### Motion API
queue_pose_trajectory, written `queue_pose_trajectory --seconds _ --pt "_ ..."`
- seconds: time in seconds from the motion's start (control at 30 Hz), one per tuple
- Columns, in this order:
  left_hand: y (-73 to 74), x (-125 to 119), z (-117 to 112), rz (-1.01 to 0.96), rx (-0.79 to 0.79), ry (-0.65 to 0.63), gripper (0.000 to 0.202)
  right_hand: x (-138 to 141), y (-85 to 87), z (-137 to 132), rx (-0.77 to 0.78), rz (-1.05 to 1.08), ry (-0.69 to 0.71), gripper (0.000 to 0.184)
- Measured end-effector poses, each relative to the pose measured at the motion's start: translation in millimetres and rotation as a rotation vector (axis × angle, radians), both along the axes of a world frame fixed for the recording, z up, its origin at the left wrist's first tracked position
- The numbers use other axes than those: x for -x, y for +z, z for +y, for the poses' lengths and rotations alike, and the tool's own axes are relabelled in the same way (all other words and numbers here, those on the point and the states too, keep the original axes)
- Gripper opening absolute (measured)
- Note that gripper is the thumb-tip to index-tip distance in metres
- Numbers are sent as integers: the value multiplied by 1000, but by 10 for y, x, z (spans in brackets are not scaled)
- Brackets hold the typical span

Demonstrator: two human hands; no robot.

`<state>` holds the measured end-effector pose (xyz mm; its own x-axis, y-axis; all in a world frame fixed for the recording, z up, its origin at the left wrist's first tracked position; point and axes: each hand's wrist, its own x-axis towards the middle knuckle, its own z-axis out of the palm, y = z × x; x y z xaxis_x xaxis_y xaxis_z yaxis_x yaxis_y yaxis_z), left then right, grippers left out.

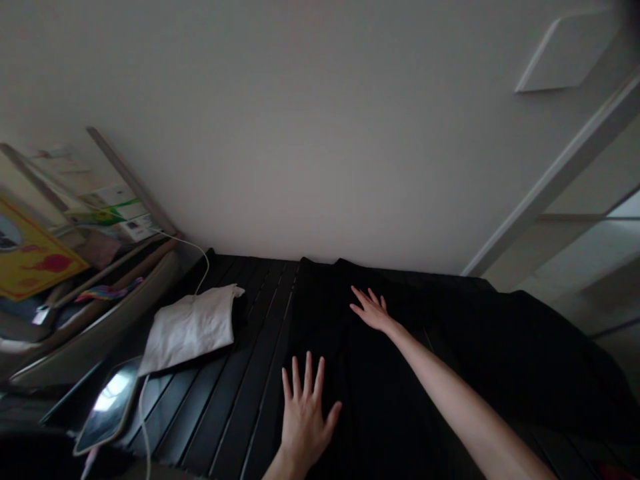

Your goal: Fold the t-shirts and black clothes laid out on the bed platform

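A black cloth, possibly a garment, lies spread over a dark slatted surface. My left hand rests palm down on the cloth near its left side, with fingers spread. Farther forward, my right hand lies flat on the same cloth, its fingers apart and pointing away from me. Neither hand grips anything. The cloth's outline is hard to make out against the dark slats.
A folded white cloth lies left of the black cloth, beside a phone with a glaring screen and a white cable. Boxes and a yellow printed sheet lean at far left. A white wall stands behind.
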<state>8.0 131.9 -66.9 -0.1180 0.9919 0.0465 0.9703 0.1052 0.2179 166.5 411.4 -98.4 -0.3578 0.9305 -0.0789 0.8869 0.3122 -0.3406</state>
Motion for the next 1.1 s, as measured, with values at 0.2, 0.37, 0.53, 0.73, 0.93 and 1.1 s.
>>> queue_pose_trajectory --seconds 0.2,0.37,0.53,0.73,0.93,1.1 --pt "40 129 -48 1 15 -18 77 -445 177 96 -144 -57 -554 71" --pt "90 127 -62 -38 19 -76 76 -796 167 69 -69 -79 -627 58" --pt "164 162 -89 -93 41 -146 77 -685 328 91 13 -7 -527 33" --pt "182 170 -98 -128 8 -121 72 -184 784 342 70 163 -506 38" --pt "122 229 -126 -242 -98 32 69 834 887 285 184 504 -271 32" --pt "110 240 -132 -284 -130 39 68 1131 668 -203 233 616 -101 35"
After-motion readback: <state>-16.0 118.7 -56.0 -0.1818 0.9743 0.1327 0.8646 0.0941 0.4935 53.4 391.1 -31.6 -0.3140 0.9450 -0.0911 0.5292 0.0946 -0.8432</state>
